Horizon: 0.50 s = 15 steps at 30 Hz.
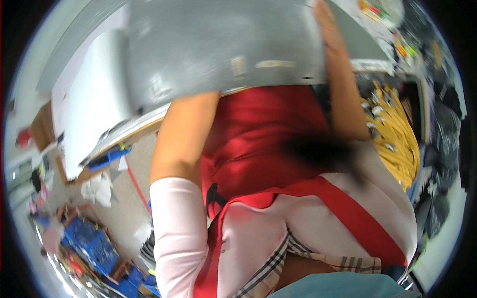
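A large grey board [223, 44], flat and scuffed with pale tape-like patches, is raised above the white work table and blurred by motion. Up at its right edge, my right hand [322, 14] grips the board, though the fingers are smeared and partly cut off by the top of the picture. My left forearm [184, 126] reaches up beneath the board, which hides my left hand and its fingers completely. Left of the board, a white sheet [94, 99] curls down over the table's front edge.
A bundle of yellow strips or fabric [397, 134] lies at the right beside black plastic bags [442, 134]. Small colourful items are strewn at the far right of the table. On the floor at left are blue crates [92, 243], crumpled white paper [98, 188] and a red cord [138, 185].
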Motion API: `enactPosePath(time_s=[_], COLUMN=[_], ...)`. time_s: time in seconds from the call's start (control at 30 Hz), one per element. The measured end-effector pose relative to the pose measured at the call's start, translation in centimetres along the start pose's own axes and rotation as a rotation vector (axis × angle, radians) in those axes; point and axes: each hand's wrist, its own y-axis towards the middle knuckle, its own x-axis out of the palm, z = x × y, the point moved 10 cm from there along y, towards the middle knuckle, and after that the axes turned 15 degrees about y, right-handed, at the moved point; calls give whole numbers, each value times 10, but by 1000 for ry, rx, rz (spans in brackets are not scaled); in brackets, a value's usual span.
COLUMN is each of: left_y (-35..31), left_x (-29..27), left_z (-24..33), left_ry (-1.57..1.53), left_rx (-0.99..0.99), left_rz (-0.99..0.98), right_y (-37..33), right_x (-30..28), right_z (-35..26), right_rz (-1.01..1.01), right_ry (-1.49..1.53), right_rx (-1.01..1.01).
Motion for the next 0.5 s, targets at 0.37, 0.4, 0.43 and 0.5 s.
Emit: enactPosePath(time_s=[0.37, 0.4, 0.43, 0.5], left_y=[-53, -74, -91, -178], left_x=[-166, -241, -339, -428], left_z=[-416, -471, -508, -538], left_ry=[1130, 1249, 1203, 964], left_rx=[-393, -410, -491, -670], left_rz=[-338, -342, -277, -171], right_y=[-25, -18, -14, -6], right_x=[-91, -62, -65, -93], right_z=[-19, 7, 15, 3], right_rz=[355, 315, 282, 236], right_ry=[16, 51, 113, 11], right_rx=[207, 248, 267, 211])
